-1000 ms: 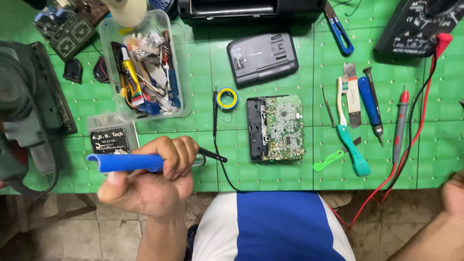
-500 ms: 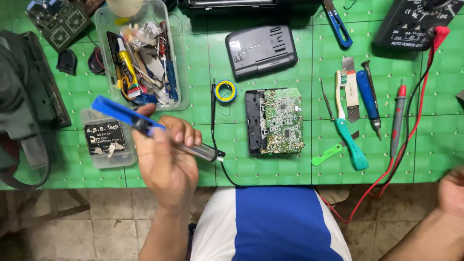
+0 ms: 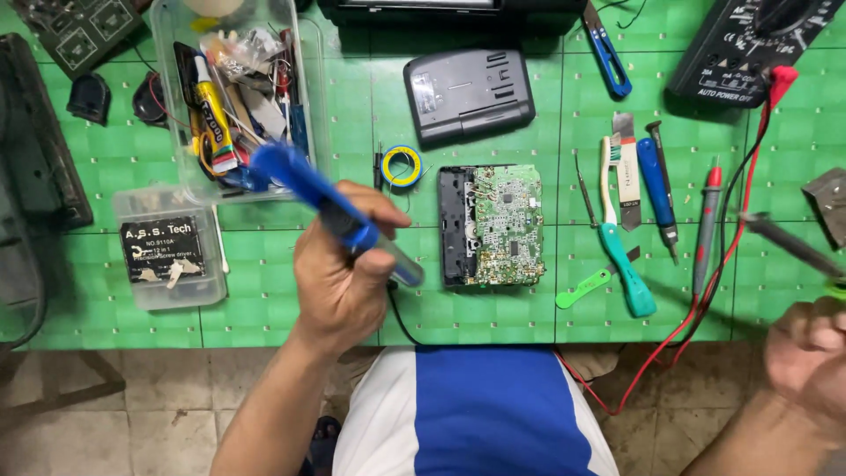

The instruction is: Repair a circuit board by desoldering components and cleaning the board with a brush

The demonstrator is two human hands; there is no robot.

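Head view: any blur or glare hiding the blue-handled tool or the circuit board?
Head view: even light, no strong glare; the blue-handled tool in the left hand is motion-blurred; the circuit board is sharp; the right hand, at the frame edge, is blurred too.

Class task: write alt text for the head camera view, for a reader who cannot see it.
Seen from above, the left hand holds a blue-handled soldering iron over a green cutting mat, beside an exposed green circuit board. The right hand grips a thin tool at the right edge.
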